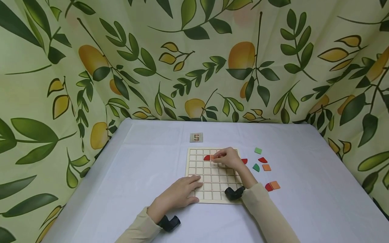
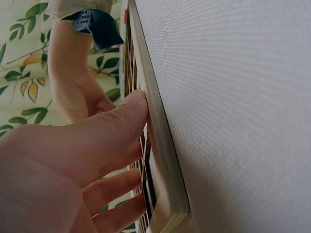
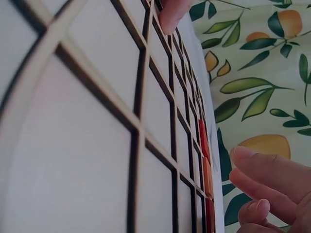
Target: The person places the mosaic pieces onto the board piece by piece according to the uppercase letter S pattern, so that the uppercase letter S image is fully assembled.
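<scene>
A square wooden grid board point(image 1: 209, 195) lies on the white table. Along its far row sit a red quarter-round tile point(image 1: 207, 158) and an orange square tile point(image 1: 212, 157); the right wrist view also shows a second red tile point(image 3: 210, 214) beyond the orange one. My right hand point(image 1: 228, 158) is over that row, fingertips by the orange tile, nothing showing between thumb and fingers in the right wrist view. My left hand point(image 1: 179, 192) rests on the board's near left part, fingers spread over the grid and thumb point(image 2: 133, 109) at the near edge.
Right of the board lie loose tiles: a green square point(image 1: 258, 151), a green quarter-round point(image 1: 256, 167), orange squares point(image 1: 266, 167) and several red pieces point(image 1: 262, 160). A small pattern card point(image 1: 196, 137) lies behind the board. A leaf-print curtain point(image 1: 194, 67) hangs behind the table point(image 1: 146, 152).
</scene>
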{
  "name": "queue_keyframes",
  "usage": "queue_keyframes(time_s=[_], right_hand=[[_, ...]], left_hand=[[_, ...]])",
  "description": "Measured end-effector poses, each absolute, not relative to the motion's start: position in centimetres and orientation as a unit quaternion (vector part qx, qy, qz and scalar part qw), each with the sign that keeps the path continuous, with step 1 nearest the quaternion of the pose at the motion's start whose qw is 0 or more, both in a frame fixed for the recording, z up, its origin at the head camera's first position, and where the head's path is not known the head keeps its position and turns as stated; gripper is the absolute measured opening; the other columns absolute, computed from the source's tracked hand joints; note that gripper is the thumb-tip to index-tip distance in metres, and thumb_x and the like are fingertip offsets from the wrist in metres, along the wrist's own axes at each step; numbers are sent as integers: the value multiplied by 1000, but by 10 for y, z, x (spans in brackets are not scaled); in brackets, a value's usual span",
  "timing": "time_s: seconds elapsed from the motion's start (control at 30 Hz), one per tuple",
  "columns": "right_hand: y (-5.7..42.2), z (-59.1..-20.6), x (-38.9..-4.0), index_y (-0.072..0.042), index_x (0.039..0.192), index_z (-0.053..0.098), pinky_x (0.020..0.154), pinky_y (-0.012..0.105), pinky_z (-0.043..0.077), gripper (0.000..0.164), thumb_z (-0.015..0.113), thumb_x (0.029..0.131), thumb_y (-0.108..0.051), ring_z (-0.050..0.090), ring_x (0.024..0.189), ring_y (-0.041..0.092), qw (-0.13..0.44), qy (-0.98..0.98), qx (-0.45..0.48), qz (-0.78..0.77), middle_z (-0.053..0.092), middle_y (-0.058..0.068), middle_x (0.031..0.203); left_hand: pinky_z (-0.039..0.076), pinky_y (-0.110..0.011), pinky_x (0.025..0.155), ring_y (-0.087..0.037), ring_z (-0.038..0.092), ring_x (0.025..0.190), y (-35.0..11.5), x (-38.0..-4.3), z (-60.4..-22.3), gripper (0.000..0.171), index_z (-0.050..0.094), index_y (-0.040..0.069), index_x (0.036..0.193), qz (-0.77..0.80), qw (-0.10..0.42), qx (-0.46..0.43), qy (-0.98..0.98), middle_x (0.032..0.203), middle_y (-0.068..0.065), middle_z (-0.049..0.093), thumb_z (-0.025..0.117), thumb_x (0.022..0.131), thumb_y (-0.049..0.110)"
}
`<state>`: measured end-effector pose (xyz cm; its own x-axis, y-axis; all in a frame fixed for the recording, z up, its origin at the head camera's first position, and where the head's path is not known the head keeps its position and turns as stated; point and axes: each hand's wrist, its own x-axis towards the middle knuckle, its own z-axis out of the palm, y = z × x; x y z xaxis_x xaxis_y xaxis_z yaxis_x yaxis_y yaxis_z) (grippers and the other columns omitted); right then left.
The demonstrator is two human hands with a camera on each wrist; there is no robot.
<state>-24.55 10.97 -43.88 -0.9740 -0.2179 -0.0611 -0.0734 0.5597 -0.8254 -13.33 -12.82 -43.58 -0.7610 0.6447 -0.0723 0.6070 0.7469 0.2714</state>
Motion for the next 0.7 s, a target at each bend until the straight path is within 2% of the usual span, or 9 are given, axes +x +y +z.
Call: queue_keyframes(time_s=[0.13,0.43,0.7], right_hand=[[116,-438,-244,4,101,78,58,27,32,21,80,84,-8,40,66,16,81,878,-83,-465,52,2,69],[131,-437,-235,4,100,77,57,26,35,19,78,86,-9,42,66,16,78,878,-94,-463,55,3,73],[144,-432,-227,7,103,75,53,25,30,22,77,87,-8,37,62,15,81,874,-102,-469,48,0,66]], left_hand=[[41,-45,115,-30,47,141,-128,-133,-435,52,59,9,140,118,84,334,931,153,-11,49,71,95,31],[41,-45,115,-30,48,141,-127,-134,-435,52,59,8,140,118,79,336,931,153,-11,49,72,94,30],[41,-45,115,-29,48,140,-128,-133,-436,53,59,7,140,122,80,336,931,153,-12,49,72,94,30]])
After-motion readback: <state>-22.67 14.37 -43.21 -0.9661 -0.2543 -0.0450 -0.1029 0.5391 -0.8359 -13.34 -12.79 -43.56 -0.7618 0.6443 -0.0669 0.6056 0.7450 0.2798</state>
